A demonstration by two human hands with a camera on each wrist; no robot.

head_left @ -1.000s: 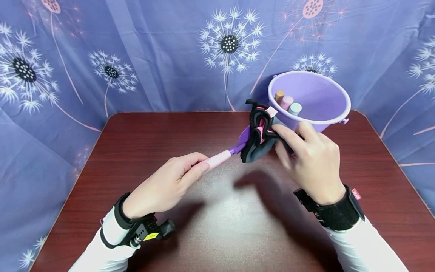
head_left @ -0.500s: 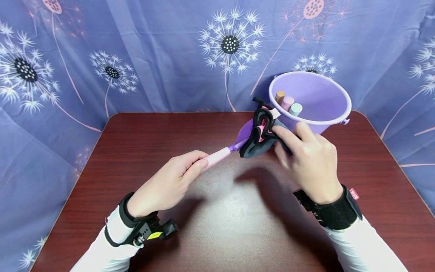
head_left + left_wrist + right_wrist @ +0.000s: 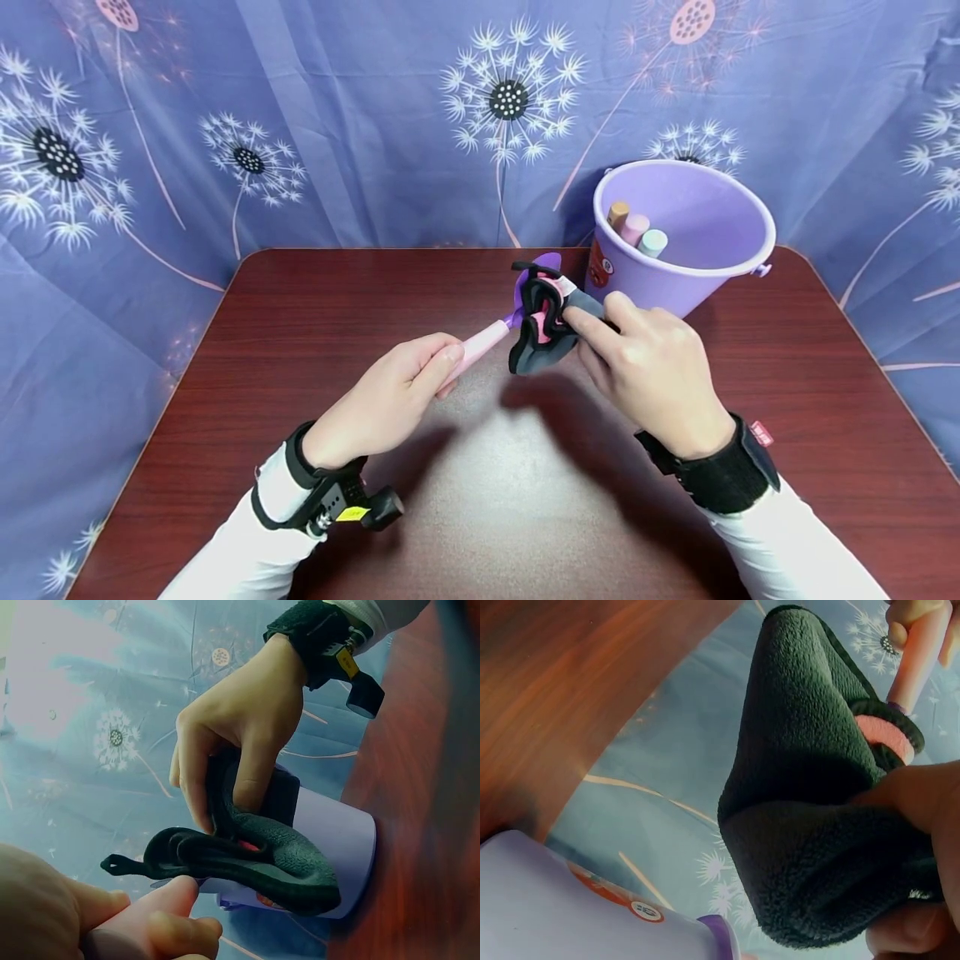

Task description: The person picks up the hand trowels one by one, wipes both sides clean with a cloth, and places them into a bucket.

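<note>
My left hand (image 3: 386, 400) grips the pink handle (image 3: 482, 343) of a purple toy shovel (image 3: 550, 260) above the table. The shovel's blade points away and is partly hidden behind a folded dark grey cloth (image 3: 542, 358) with black edging and pink inner parts. My right hand (image 3: 656, 375) pinches the bunched cloth between thumb and fingers, against or very near the blade. In the left wrist view, the cloth (image 3: 292, 855) hangs in folds from the right hand's fingers. The right wrist view shows the cloth (image 3: 802, 735) large, with the shovel's handle (image 3: 925, 656) beyond it.
A purple bucket (image 3: 652, 287) with a red sticker (image 3: 599, 265) stands at the table's back right. Tan (image 3: 618, 215), pink (image 3: 634, 227) and mint (image 3: 652, 242) rod ends show inside it. Behind the reddish-brown table (image 3: 337, 292) hangs a blue dandelion-print curtain (image 3: 375, 125).
My right hand and the cloth have moved left and down, away from the bucket, uncovering its sticker. The shovel's blade has turned, and my left hand has shifted slightly right, still gripping the handle.
</note>
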